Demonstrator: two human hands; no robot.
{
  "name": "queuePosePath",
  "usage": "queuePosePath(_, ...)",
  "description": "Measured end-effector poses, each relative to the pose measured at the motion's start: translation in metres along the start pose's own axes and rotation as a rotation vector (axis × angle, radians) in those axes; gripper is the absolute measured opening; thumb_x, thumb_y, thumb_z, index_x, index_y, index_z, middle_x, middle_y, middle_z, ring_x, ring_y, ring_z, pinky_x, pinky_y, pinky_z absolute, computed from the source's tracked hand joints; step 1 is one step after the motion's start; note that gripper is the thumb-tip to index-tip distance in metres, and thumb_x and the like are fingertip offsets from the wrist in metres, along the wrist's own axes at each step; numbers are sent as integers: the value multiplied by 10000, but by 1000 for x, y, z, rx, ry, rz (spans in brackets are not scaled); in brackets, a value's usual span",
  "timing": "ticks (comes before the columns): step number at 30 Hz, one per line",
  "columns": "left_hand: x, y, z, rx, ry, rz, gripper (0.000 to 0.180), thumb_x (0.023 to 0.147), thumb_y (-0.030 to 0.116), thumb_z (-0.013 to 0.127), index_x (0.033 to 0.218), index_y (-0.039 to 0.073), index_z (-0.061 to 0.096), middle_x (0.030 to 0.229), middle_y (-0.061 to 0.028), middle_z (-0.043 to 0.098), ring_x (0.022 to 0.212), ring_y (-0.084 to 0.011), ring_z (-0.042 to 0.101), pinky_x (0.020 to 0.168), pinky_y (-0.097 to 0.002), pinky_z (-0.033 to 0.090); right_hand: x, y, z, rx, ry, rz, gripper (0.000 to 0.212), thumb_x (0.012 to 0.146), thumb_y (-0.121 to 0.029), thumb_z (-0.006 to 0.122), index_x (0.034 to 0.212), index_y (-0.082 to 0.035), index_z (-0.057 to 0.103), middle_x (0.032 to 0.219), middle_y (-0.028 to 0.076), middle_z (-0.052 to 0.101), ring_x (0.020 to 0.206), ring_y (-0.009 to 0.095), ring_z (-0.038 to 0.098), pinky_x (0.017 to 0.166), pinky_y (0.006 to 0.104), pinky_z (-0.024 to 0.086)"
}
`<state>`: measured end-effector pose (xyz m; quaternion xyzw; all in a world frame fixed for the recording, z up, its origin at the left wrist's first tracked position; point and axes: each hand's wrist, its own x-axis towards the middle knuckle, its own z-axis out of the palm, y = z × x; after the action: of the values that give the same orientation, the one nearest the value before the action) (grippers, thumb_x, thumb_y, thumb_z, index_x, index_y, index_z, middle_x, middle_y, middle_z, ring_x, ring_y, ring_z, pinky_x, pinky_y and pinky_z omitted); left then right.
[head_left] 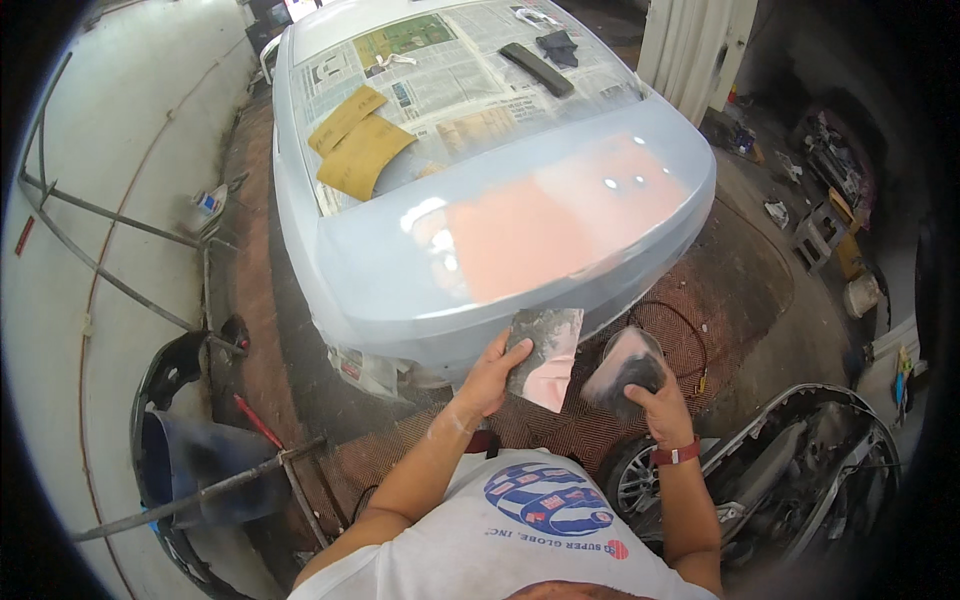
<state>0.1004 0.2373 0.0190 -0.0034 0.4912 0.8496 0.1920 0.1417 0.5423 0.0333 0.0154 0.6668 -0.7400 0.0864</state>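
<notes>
My left hand pinches the edge of a creased sheet of sandpaper, dark grey with pale pink dust over it. To its right, my right hand grips a black rounded pad. A pinkish-grey, dusty piece shows beside and behind that pad; motion blur hides its exact kind. Both hands are held apart, just short of the car's rear edge. Before them lies the grey-primed trunk lid, with a large salmon-pink patch across its middle and right.
Newspaper covers the rear window. On it rest yellow sandpaper sheets, a long dark sanding block and a dark cloth. A metal frame and a bumper stand left. Car parts lie to the lower right.
</notes>
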Motion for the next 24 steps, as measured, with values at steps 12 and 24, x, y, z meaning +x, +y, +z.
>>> queuePosePath(12, -30, -89, 104, 676, 698, 331, 619, 1121, 381, 525, 1508, -101, 489, 1446, -287, 612, 1313, -394, 601, 1119, -419, 445, -69, -4, -15, -1250, -310, -559, 690, 763, 83, 670, 1381, -223, 687, 1453, 110, 584, 1474, 395, 451, 1232, 707, 223)
queuePosePath(24, -27, -112, 149, -173, 313, 337, 378, 1102, 232, 603, 1418, 25, 574, 1252, -72, 712, 1103, -152, 682, 966, -333, 575, -59, 13, -70, -1067, -190, -592, 669, 895, 87, 535, 1524, -93, 393, 1525, 251, 437, 1116, 534, 649, 914, 594, 574)
